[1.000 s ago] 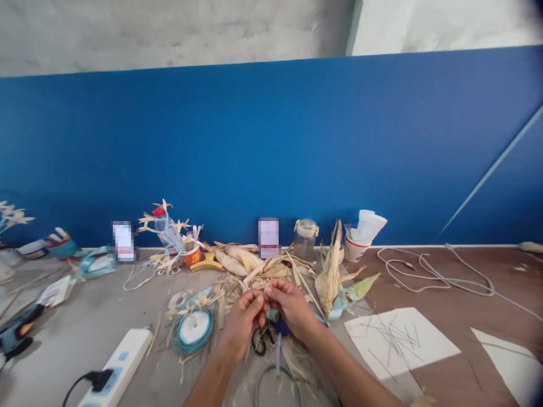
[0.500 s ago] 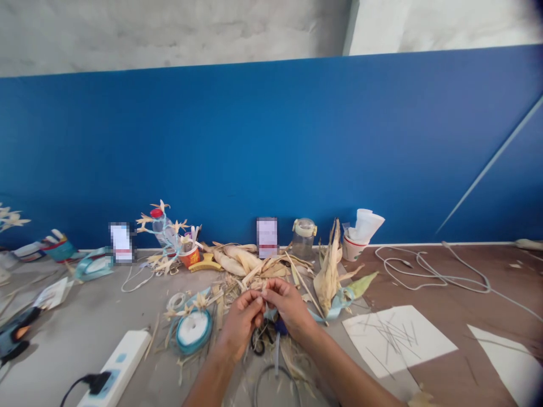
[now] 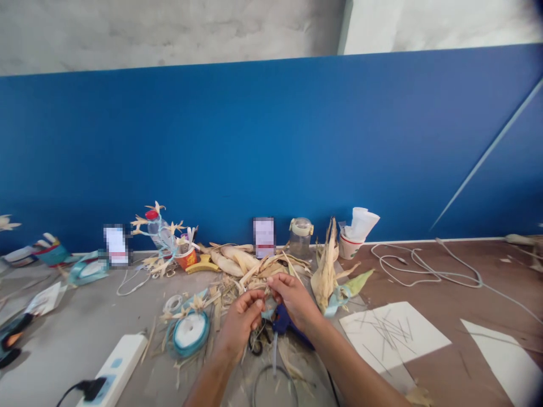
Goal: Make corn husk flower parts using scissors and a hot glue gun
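Observation:
My left hand point(image 3: 240, 323) and my right hand point(image 3: 293, 301) meet over a littered desk, both with fingers pinched. Between the fingertips they grip a small piece made of dried corn husk with light blue ribbon point(image 3: 268, 312) hanging from it. The piece itself is too small to make out clearly. Black-handled scissors point(image 3: 257, 341) lie just below my hands, beside a dark blue object point(image 3: 283, 323). A teal ribbon spool point(image 3: 190, 332) sits to the left of my left hand. Dried corn husks point(image 3: 324, 274) are heaped behind my hands.
A white power strip point(image 3: 116, 367) with a black plug lies front left. A glass jar point(image 3: 301, 238), a paper cup point(image 3: 350, 244) and a husk-flower bottle point(image 3: 156, 229) line the blue partition. White cables point(image 3: 418, 270) and white paper sheets point(image 3: 392, 334) with thin wires lie at right.
My right hand has risen slightly and drawn apart from the left, uncovering the dark blue object below. The view has drifted a little to the right.

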A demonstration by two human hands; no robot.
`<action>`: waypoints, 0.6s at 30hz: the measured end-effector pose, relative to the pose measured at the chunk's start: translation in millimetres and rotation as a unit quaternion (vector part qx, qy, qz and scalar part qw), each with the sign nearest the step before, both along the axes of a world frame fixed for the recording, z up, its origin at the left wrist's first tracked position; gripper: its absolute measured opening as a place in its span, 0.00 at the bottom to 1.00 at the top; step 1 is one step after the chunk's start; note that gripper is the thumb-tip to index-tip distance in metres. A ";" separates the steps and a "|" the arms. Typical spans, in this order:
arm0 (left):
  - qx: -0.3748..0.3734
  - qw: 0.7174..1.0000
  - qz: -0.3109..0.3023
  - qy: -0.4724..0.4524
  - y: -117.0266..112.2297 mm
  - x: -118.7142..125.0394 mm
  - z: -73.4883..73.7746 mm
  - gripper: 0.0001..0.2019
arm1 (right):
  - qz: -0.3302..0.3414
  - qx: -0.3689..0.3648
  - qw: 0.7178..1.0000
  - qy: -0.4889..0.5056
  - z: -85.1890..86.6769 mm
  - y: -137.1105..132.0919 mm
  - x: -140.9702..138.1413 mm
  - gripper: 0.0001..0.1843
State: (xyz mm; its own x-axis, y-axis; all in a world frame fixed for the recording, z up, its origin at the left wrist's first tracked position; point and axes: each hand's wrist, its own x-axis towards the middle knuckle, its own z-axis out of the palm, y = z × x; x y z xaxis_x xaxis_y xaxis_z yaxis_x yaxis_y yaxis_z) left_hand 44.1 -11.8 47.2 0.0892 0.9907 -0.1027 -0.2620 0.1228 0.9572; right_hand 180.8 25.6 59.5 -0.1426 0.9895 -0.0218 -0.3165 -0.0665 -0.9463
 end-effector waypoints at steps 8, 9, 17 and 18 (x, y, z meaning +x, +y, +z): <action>0.009 1.000 -0.020 -0.021 1.2 -0.3 -7.2 0.18 | 0.049 -0.116 0.990 0.068 -8.1 4.5 -0.3 0.20; 0.007 1.000 -0.019 -0.023 0.9 -0.1 -6.6 0.17 | 0.067 -0.139 0.985 0.077 -10.2 5.2 -0.6 0.19; 0.001 0.999 -0.008 -0.041 -1.4 -0.2 2.8 0.15 | 0.157 -0.237 0.951 0.124 -23.1 5.2 -6.3 0.14; -0.001 0.999 -0.005 -0.042 -1.3 -0.2 3.9 0.15 | 0.160 -0.240 0.948 0.131 -22.6 4.7 -6.5 0.15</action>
